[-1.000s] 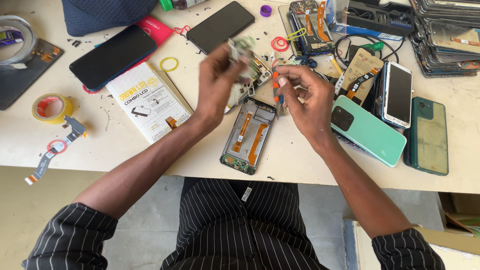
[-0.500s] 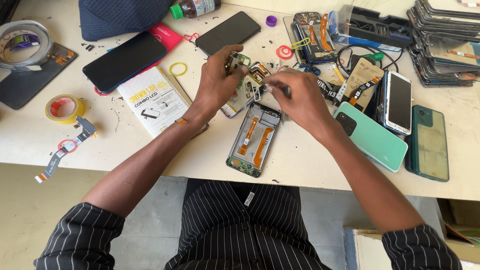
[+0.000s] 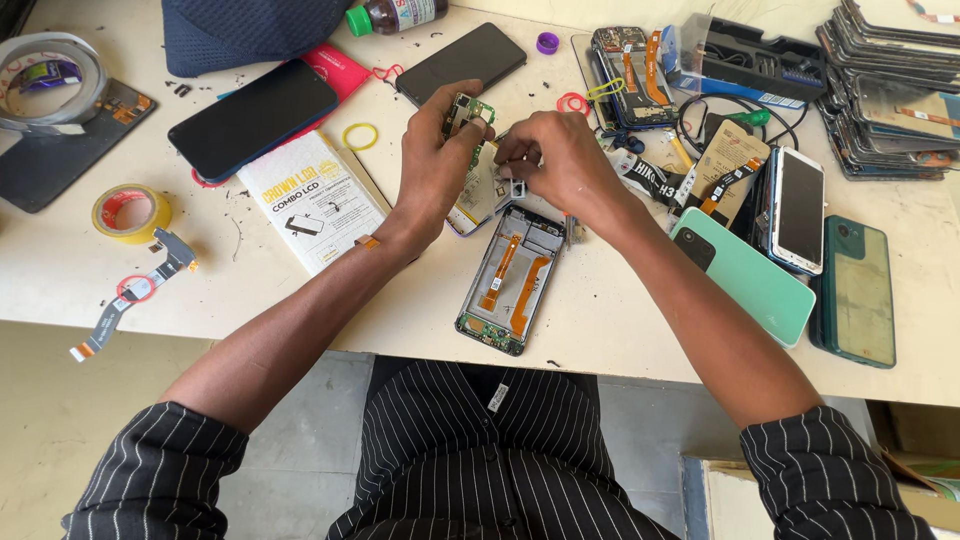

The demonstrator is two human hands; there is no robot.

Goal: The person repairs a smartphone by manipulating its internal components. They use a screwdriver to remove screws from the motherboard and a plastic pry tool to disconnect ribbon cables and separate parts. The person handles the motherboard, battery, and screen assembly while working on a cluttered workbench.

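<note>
My left hand [image 3: 435,160] holds a small green circuit board [image 3: 466,112] up above the table, pinched at the fingertips. My right hand [image 3: 560,165] sits just right of it, fingers closed on a tiny square part [image 3: 519,187]. Below both hands lies an opened phone frame [image 3: 511,277] with orange flex cables, face up on the white table [image 3: 620,320]. A pale phone back [image 3: 478,196] lies partly hidden under my hands.
A white booklet [image 3: 312,198], two black phones [image 3: 253,118] [image 3: 461,62], a yellow tape roll [image 3: 130,212] and a flex cable [image 3: 135,290] lie left. A mint phone [image 3: 745,275], a dark green phone [image 3: 853,290], a white phone [image 3: 799,208] and stacked screens [image 3: 890,80] crowd the right.
My hands have drawn together over the upper end of the phone frame. The left hand has brought the circuit board lower, and the right hand now pinches a small part.
</note>
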